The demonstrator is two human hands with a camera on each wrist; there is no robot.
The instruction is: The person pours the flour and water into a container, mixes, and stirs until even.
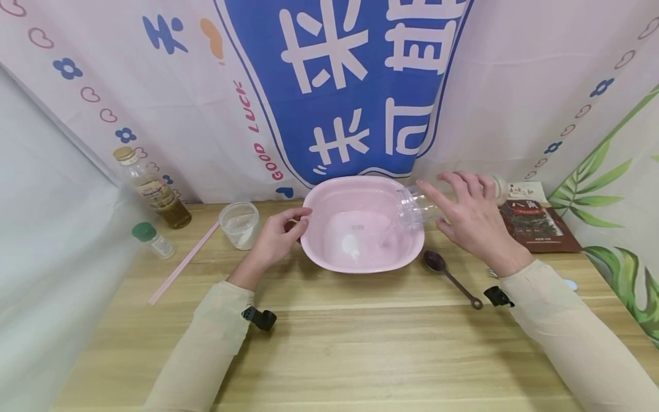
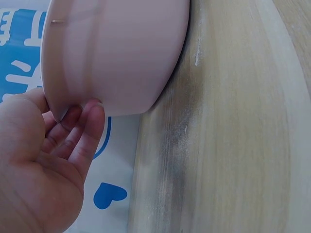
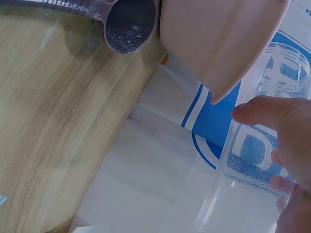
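A pink plastic basin (image 1: 407, 252) sits mid-table with a little white powder (image 1: 350, 247) on its bottom. My left hand (image 1: 302, 221) grips its left rim. In the left wrist view the thumb and fingers (image 2: 90, 127) pinch the basin's edge (image 2: 116, 53). My right hand (image 1: 447, 210) holds a clear jar (image 1: 415, 207) tipped on its side, mouth over the basin's right rim. The right wrist view shows that jar (image 3: 272, 121) in my fingers (image 3: 272, 114), beside the basin's wall (image 3: 218, 39).
A dark metal spoon (image 1: 451, 276) lies right of the basin; its bowl (image 3: 130, 23) holds powder traces. On the left are a clear cup of white powder (image 1: 239, 225), an oil bottle (image 1: 152, 189), a green-capped shaker (image 1: 152, 239) and a pink stick (image 1: 182, 263). A brown packet (image 1: 538, 224) lies far right.
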